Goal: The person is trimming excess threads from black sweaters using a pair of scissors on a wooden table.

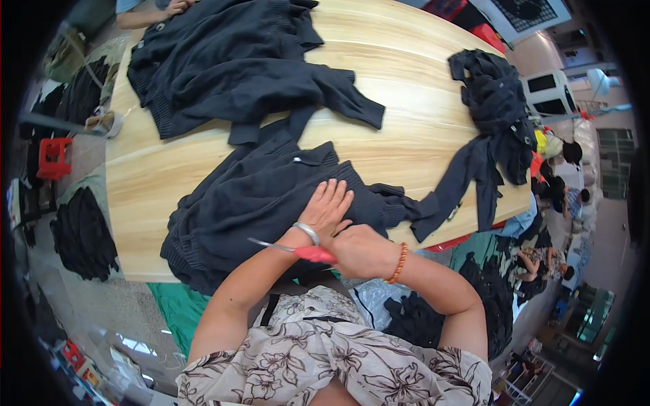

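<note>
A dark knit sweater (250, 210) lies bunched on the table right in front of me. My left hand (328, 207) rests flat on it near a ribbed edge, fingers stretched out, a silver bangle at the wrist. Close beside that wrist, my right hand (365, 252) is closed around a red-handled tool (314, 254). Its thin metal tip points left, over my left forearm; whether it has one blade or two I cannot tell. A small pale tag (296, 160) shows on the sweater.
Farther off on the wooden table (413, 88) lies another dark sweater (223, 74), with a person's hand (179, 7) at its far edge. More dark garments (497, 101) are heaped on the right. A red crate (55, 158) and a dark pile (84, 233) stand left of the table.
</note>
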Demonstrator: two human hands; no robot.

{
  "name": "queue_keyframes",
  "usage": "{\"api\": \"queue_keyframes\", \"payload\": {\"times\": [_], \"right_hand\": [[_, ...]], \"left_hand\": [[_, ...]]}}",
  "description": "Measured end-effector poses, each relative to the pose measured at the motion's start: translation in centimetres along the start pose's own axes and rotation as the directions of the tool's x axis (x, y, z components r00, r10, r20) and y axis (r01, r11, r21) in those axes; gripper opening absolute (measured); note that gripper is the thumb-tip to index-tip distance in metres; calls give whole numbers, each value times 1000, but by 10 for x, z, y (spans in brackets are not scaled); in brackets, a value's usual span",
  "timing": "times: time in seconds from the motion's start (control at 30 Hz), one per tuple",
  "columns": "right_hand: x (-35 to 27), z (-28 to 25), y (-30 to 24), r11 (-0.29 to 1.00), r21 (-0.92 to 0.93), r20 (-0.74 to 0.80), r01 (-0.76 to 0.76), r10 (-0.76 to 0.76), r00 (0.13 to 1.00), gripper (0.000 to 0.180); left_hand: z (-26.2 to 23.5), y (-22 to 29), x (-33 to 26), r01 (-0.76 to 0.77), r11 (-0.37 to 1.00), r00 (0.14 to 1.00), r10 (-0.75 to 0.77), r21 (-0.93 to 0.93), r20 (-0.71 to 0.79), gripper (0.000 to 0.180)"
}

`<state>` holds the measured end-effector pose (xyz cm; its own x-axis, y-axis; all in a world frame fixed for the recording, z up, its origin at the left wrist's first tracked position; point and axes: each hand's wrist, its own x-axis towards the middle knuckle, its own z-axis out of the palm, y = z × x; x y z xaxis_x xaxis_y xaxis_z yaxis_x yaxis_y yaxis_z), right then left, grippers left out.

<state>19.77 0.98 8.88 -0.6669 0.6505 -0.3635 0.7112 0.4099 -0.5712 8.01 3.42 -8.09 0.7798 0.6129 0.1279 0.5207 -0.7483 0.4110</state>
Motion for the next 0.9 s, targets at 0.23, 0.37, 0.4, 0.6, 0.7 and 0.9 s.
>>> {"api": "queue_keyframes", "payload": {"times": [0.23, 0.37, 0.4, 0.6, 0.7, 0.9], "right_hand": [[21, 5, -11, 1000, 10, -22, -12, 12, 1000, 22], [-12, -6, 0, 986, -20, 18, -167, 167, 986, 25], [-14, -5, -4, 986, -32, 38, -161, 162, 986, 24], [34, 20, -44, 995, 86, 170, 47, -61, 983, 22], [49, 28, -59, 985, 117, 118, 126, -140, 983, 24], [41, 33, -44, 994, 112, 41, 18, -23, 999, 39]], "left_hand": [[-44, 5, -52, 77, 981, 997, -72, 180, -32, 63], [-94, -13, -149, 451, 891, 882, -435, 55, -180, 76], [-87, -26, -179, 560, 828, 807, -535, 37, -248, 78], [-87, -57, -254, 744, 668, 618, -668, 33, -415, 59], [-89, -56, -260, 782, 589, 409, -732, -205, -545, 66], [-117, -31, -244, 589, 722, 471, -672, -364, -571, 19]]}}
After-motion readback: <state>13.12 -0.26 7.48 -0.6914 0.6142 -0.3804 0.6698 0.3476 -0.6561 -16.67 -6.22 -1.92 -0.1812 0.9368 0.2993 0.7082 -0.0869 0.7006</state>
